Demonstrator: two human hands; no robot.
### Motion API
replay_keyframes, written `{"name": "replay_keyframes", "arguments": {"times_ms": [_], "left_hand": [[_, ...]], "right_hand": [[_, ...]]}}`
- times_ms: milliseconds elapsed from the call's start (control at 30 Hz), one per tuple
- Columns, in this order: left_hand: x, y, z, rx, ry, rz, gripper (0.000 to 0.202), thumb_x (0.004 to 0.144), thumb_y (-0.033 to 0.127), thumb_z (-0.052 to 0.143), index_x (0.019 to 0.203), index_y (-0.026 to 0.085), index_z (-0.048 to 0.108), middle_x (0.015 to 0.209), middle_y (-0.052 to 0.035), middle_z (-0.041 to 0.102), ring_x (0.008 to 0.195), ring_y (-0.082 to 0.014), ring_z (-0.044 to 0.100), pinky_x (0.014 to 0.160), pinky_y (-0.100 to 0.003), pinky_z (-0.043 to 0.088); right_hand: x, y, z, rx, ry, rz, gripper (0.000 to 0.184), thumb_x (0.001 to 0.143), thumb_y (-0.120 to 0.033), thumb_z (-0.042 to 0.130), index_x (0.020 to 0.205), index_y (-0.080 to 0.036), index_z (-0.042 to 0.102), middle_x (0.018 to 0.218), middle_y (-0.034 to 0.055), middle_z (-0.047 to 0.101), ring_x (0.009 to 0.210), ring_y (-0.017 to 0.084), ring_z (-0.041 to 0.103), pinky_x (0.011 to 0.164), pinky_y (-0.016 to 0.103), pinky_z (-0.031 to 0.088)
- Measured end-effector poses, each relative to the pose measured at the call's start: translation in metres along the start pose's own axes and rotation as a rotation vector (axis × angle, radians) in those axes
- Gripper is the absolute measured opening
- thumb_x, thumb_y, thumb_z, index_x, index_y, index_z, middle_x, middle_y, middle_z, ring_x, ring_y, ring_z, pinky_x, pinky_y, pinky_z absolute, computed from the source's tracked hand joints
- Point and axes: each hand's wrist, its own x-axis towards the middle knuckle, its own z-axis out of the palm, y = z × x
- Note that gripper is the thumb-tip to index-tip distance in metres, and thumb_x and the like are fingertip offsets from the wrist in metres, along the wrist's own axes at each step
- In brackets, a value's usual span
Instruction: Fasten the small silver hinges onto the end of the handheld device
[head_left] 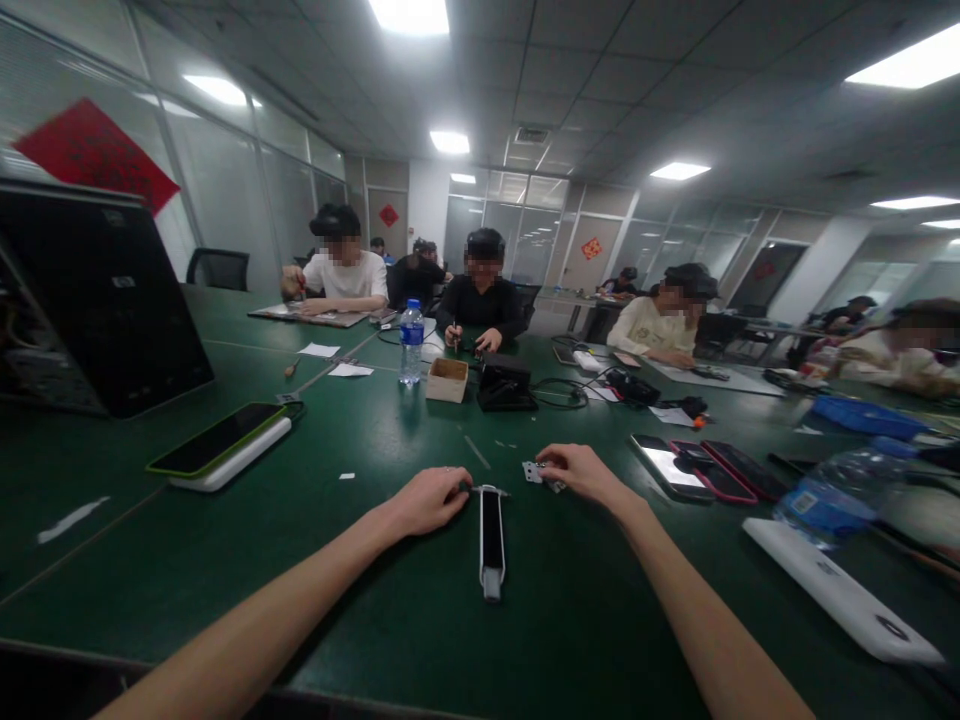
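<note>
My left hand (435, 498) rests on the green table with its fingers curled closed. A thin dark rod-like piece runs from its fingertips across the top end of a long narrow device (492, 540). That device has a white frame, a black face and a grey lower end, and lies lengthwise toward me. To its right, my right hand (576, 470) is closed with fingertips pinched down at a small silvery metal plate with holes (532, 472). Another bit of metal (556, 486) shows under those fingers, partly hidden.
A phone on a white block (232, 468) lies left, near a black computer case (105, 300). Ahead stand a water bottle (411, 342) and a small box (447, 381). Phones (671, 468), another bottle (832, 490) and a white bar (840, 590) lie right. Several people sit beyond.
</note>
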Motion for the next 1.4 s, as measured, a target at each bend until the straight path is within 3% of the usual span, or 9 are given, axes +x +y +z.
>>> {"name": "replay_keyframes", "arguments": {"times_ms": [167, 267, 467, 767, 1000, 1300, 1400], "left_hand": [[0.001, -0.001, 0.000, -0.017, -0.013, -0.009, 0.016, 0.088, 0.021, 0.047, 0.102, 0.018, 0.056, 0.078, -0.0009, 0.062, 0.070, -0.0163, 0.059, 0.064, -0.025, 0.044], [0.001, -0.002, 0.001, -0.014, -0.012, -0.009, 0.016, 0.089, 0.022, 0.047, 0.101, 0.018, 0.056, 0.077, -0.0011, 0.062, 0.069, -0.0165, 0.059, 0.064, -0.026, 0.044], [0.001, -0.002, 0.000, -0.022, -0.021, 0.000, 0.016, 0.089, 0.021, 0.047, 0.101, 0.018, 0.058, 0.080, -0.0021, 0.062, 0.069, -0.0161, 0.059, 0.065, -0.026, 0.044], [0.001, -0.004, 0.003, 0.004, 0.005, 0.012, 0.016, 0.089, 0.021, 0.048, 0.102, 0.017, 0.058, 0.082, -0.0026, 0.063, 0.071, -0.0163, 0.060, 0.065, -0.025, 0.044], [0.001, -0.005, 0.004, 0.008, 0.013, 0.025, 0.017, 0.089, 0.020, 0.048, 0.102, 0.016, 0.058, 0.081, -0.0028, 0.064, 0.071, -0.0165, 0.060, 0.065, -0.025, 0.044], [0.002, -0.006, 0.006, -0.011, 0.013, 0.027, 0.016, 0.088, 0.019, 0.048, 0.101, 0.017, 0.057, 0.075, -0.0009, 0.061, 0.068, -0.0157, 0.059, 0.064, -0.025, 0.043], [0.001, -0.006, 0.006, -0.022, 0.040, 0.022, 0.016, 0.088, 0.020, 0.049, 0.102, 0.017, 0.057, 0.073, -0.0001, 0.059, 0.067, -0.0154, 0.057, 0.062, -0.025, 0.042]], "right_hand": [[-0.010, 0.006, -0.022, 0.003, 0.098, 0.046, 0.025, 0.078, -0.035, 0.060, 0.096, -0.020, 0.068, 0.087, 0.0028, 0.068, 0.077, 0.016, 0.061, 0.070, 0.028, 0.046], [-0.015, 0.008, -0.028, -0.050, 0.038, 0.041, 0.019, 0.079, -0.032, 0.059, 0.091, -0.023, 0.070, 0.091, 0.0031, 0.069, 0.082, 0.017, 0.062, 0.074, 0.029, 0.046], [-0.011, 0.014, -0.012, -0.104, -0.139, 0.014, 0.016, 0.074, -0.026, 0.064, 0.088, -0.025, 0.072, 0.089, 0.0022, 0.068, 0.080, 0.017, 0.062, 0.073, 0.028, 0.046], [-0.007, 0.025, -0.004, -0.090, -0.100, 0.031, 0.013, 0.072, -0.028, 0.064, 0.081, -0.024, 0.073, 0.083, 0.0022, 0.067, 0.074, 0.016, 0.060, 0.070, 0.027, 0.046], [-0.012, 0.011, -0.011, -0.166, -0.199, 0.074, 0.014, 0.074, -0.020, 0.062, 0.084, -0.021, 0.072, 0.089, 0.0036, 0.068, 0.080, 0.016, 0.062, 0.074, 0.025, 0.045], [-0.025, -0.010, -0.020, -0.121, -0.290, 0.256, 0.013, 0.070, -0.023, 0.060, 0.078, -0.015, 0.066, 0.079, 0.0047, 0.067, 0.071, 0.015, 0.060, 0.062, 0.023, 0.042], [-0.027, -0.022, -0.023, -0.096, -0.276, 0.253, 0.012, 0.069, -0.025, 0.058, 0.071, -0.016, 0.065, 0.074, 0.0042, 0.065, 0.066, 0.015, 0.058, 0.057, 0.023, 0.040]]}}
